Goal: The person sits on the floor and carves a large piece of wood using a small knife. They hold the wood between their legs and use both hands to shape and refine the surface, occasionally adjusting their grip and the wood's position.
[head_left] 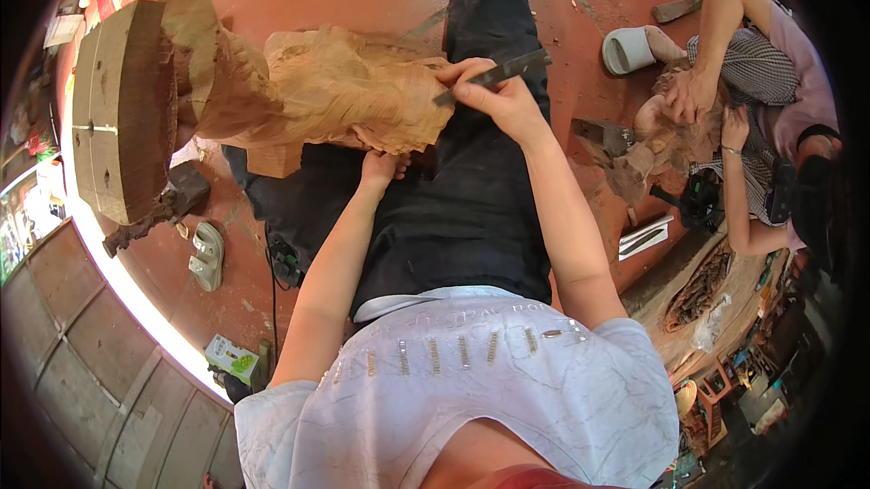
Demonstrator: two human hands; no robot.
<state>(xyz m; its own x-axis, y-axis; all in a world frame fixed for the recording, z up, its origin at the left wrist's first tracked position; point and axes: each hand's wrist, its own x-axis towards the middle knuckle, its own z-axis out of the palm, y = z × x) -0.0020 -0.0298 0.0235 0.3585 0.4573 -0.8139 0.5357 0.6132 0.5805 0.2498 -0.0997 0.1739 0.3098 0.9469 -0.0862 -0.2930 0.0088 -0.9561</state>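
Note:
Across my lap lies a large wood carving point(353, 90), reddish-brown and rough, with a square block base point(127, 113) at its left end. Pinched in my right hand point(498, 99) is a dark, flat, narrow strip point(507, 70), whose kind I cannot make out. Its lower left end meets the carving's right end. My left hand point(387, 168) is at the near lower edge of the carving, fingers curled against it and partly hidden beneath.
At the right another person's hand point(693, 95) rests on a second wood carving point(652, 149). A sandal point(207, 256), a small box point(234, 358) and a dark wood chunk point(188, 188) lie on the tiled floor at the left. A hollowed log point(657, 312) stands at the lower right.

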